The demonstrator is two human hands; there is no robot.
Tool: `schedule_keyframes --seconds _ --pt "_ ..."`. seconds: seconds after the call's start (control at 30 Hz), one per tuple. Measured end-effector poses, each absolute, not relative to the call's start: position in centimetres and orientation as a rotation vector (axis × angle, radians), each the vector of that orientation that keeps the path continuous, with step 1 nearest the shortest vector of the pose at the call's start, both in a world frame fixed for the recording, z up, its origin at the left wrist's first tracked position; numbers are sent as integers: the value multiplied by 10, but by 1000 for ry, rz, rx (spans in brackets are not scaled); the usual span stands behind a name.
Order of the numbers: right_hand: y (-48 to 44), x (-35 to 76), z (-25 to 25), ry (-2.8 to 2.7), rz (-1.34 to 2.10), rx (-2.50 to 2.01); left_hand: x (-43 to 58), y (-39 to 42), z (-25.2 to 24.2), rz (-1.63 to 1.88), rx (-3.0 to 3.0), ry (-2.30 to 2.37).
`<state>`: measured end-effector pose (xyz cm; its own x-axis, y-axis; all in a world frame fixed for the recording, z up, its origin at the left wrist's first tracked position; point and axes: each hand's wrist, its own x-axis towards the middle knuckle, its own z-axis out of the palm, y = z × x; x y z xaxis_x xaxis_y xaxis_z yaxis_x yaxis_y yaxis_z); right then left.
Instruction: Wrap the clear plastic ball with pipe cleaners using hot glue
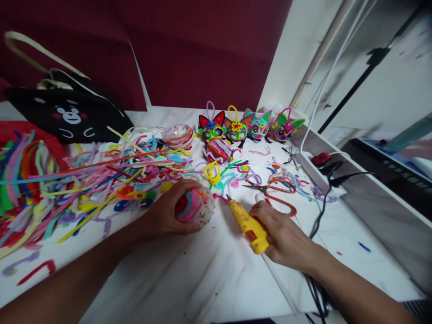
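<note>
My left hand (172, 209) is wrapped around a ball (199, 204) covered in coils of coloured pipe cleaner. Pink, blue and red bands show on the ball, and its right side is pale and translucent. In my right hand (278, 231) is a yellow hot glue gun (248, 225). Its nozzle points up and left, a little right of the ball and apart from it. A short magenta strip (220, 197) lies between the nozzle and the ball. Orange-handled scissors (275, 193) rest just beyond my right hand.
Loose pipe cleaners (135, 166) heap across the left side. Several cat-faced ornaments (236, 128) line the back, near a clear bowl (177, 135) and a striped ball (218, 150). A power strip (313, 171) with black cables (322, 220) runs along the right. A black bag (70, 114) stands back left.
</note>
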<state>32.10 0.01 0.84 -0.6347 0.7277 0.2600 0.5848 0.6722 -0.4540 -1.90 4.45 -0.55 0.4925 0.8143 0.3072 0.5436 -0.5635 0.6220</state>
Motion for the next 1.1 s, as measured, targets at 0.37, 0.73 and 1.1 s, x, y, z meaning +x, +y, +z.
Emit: schedule_keyframes --seconds 0.37,0.73,1.1 --pt "-10 320 23 -2575 525 -1226 -28 47 13 572 2250 1160" --pt "-21 331 26 -2609 450 -1346 -29 49 -13 598 2292 977" --pt "-12 317 48 -2611 436 -1031 -19 39 14 408 2340 846"
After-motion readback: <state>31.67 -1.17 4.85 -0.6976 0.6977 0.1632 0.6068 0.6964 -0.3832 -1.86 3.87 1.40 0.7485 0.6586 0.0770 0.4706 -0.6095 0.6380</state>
